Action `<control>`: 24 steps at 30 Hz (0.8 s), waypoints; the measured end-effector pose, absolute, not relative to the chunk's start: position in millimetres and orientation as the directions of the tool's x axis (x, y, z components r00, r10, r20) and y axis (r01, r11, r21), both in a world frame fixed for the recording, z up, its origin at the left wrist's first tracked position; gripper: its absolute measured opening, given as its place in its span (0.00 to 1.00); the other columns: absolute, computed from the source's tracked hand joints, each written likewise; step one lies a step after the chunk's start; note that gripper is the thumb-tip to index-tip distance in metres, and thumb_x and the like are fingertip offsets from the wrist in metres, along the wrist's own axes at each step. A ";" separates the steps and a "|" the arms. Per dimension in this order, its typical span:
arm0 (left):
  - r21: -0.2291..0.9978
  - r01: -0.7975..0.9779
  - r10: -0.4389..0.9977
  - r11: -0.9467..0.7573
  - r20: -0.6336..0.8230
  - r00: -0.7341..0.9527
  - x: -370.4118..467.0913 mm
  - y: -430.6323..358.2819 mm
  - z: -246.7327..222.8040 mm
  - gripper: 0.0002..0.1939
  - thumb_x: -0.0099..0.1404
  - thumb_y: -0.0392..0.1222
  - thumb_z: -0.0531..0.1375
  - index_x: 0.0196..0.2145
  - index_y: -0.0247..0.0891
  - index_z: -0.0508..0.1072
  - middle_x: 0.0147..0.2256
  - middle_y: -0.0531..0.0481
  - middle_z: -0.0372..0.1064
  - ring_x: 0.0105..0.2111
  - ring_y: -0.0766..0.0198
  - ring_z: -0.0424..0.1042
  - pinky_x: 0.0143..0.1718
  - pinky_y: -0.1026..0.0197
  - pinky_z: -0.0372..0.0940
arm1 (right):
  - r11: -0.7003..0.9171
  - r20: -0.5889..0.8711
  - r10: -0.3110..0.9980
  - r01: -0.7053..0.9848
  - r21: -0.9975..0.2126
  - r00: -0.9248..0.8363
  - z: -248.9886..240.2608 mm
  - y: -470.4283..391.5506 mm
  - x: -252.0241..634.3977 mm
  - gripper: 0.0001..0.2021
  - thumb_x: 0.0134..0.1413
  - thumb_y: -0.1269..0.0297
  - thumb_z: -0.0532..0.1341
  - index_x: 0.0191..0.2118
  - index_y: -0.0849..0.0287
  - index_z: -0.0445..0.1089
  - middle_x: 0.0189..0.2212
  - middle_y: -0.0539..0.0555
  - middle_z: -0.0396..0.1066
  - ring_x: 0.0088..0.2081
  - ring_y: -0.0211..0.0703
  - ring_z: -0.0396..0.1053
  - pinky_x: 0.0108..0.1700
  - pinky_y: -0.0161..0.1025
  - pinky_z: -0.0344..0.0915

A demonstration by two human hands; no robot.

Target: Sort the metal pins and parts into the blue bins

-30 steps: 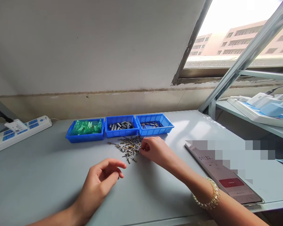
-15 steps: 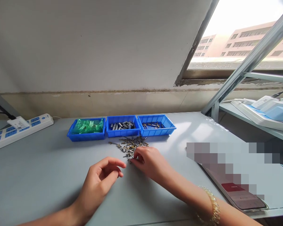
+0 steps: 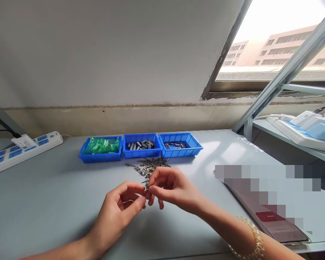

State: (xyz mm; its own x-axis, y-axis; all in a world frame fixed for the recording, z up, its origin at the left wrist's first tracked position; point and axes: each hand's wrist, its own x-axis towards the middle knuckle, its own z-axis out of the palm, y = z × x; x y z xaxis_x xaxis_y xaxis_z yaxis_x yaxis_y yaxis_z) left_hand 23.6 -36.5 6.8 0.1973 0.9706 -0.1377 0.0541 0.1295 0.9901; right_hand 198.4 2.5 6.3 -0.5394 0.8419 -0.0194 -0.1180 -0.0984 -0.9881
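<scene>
My right hand (image 3: 170,184) pinches a small metal blind rivet (image 3: 147,186) between thumb and fingertips, in front of a loose pile of similar blind rivets (image 3: 151,164) on the grey table. Close beside it, my left hand (image 3: 124,202) is curled with thumb and index finger apart. Its fingertips come right up to the held rivet, and I cannot tell whether they touch it. Fingers of the right hand hide the near right part of the pile.
Behind the pile stand three blue bins in a row: one with a green plastic bag (image 3: 103,145), one with grey metal pieces (image 3: 141,145), one with a few rivets (image 3: 178,145). A power strip (image 3: 27,150) lies left, a phone (image 3: 276,225) right.
My right hand has drawn back from the pile toward my left hand, bringing a rivet with it. My left hand has stayed nearly in place.
</scene>
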 end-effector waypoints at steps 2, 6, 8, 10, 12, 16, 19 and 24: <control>0.991 0.052 0.973 0.127 -0.134 0.185 24.0 -36.3 7.9 0.05 0.55 0.42 0.63 0.28 0.38 0.75 0.25 0.52 0.73 0.29 0.63 0.71 0.32 0.64 0.66 | -0.053 0.010 0.843 -0.101 -0.993 -0.538 5.4 -0.6 196.3 0.07 0.45 0.66 0.66 0.26 0.62 0.67 0.22 0.51 0.72 0.24 0.35 0.70 0.22 0.29 0.65; 0.990 0.054 0.981 0.130 -0.137 0.138 23.1 -35.6 8.4 0.05 0.54 0.41 0.64 0.26 0.38 0.75 0.22 0.54 0.71 0.26 0.64 0.70 0.31 0.64 0.65 | 0.088 0.091 0.888 -0.027 -0.996 -0.451 7.5 -2.1 196.0 0.06 0.47 0.65 0.65 0.27 0.62 0.71 0.24 0.50 0.71 0.22 0.31 0.64 0.22 0.29 0.64; 0.990 0.045 0.980 0.134 -0.139 0.143 23.6 -35.4 9.0 0.05 0.54 0.41 0.64 0.27 0.38 0.75 0.24 0.52 0.72 0.27 0.63 0.70 0.32 0.63 0.65 | 0.106 0.119 0.897 -0.054 -0.993 -0.426 9.4 -1.9 196.2 0.06 0.47 0.64 0.65 0.27 0.62 0.71 0.24 0.50 0.70 0.21 0.30 0.62 0.21 0.29 0.62; 0.987 0.041 0.973 0.157 -0.161 0.166 25.0 -35.8 9.8 0.05 0.54 0.41 0.65 0.26 0.37 0.75 0.25 0.51 0.74 0.27 0.63 0.70 0.33 0.63 0.65 | 0.154 0.165 0.891 -0.060 -0.986 -0.424 10.1 -2.7 195.5 0.07 0.49 0.63 0.64 0.26 0.61 0.72 0.23 0.50 0.69 0.22 0.32 0.62 0.22 0.31 0.62; 0.980 0.032 0.957 0.194 -0.196 0.215 27.0 -36.8 9.5 0.06 0.54 0.42 0.65 0.26 0.36 0.75 0.23 0.52 0.73 0.26 0.63 0.70 0.33 0.63 0.64 | 0.279 0.258 0.870 -0.011 -0.960 -0.420 9.1 -5.6 193.8 0.07 0.50 0.64 0.64 0.26 0.60 0.73 0.24 0.50 0.68 0.25 0.34 0.63 0.24 0.32 0.62; 0.968 -0.038 0.913 0.247 -0.219 0.345 29.1 -38.9 3.4 0.08 0.54 0.43 0.66 0.25 0.35 0.74 0.21 0.54 0.69 0.25 0.65 0.68 0.31 0.63 0.63 | 0.493 0.377 0.780 0.120 -0.862 -0.500 5.8 -13.6 190.5 0.03 0.50 0.69 0.64 0.29 0.58 0.76 0.24 0.49 0.64 0.29 0.35 0.62 0.31 0.34 0.62; 0.963 -0.052 0.901 0.264 -0.227 0.369 28.3 -39.4 0.1 0.08 0.52 0.41 0.67 0.24 0.35 0.74 0.22 0.53 0.70 0.26 0.64 0.68 0.31 0.63 0.64 | 0.533 0.381 0.746 0.148 -0.833 -0.546 6.1 -14.1 192.7 0.03 0.50 0.69 0.64 0.29 0.58 0.76 0.24 0.48 0.62 0.28 0.35 0.62 0.32 0.34 0.62; 0.973 -0.068 0.967 0.222 -0.211 0.143 25.3 -38.3 8.7 0.05 0.54 0.37 0.63 0.31 0.36 0.78 0.29 0.49 0.76 0.31 0.60 0.73 0.38 0.60 0.67 | 0.528 0.417 0.798 0.171 -0.832 -0.436 15.4 -1.0 204.1 0.03 0.50 0.72 0.62 0.28 0.59 0.73 0.25 0.51 0.71 0.29 0.37 0.66 0.31 0.35 0.63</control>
State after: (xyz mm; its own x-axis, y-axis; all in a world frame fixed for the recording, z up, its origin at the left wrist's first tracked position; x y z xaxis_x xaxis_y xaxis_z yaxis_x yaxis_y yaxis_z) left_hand 25.3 -38.3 8.7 0.1434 0.9669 -0.2110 -0.0684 0.2223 0.9726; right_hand 204.1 -1.0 15.4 -0.4359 0.7976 0.4170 0.1714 0.5284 -0.8315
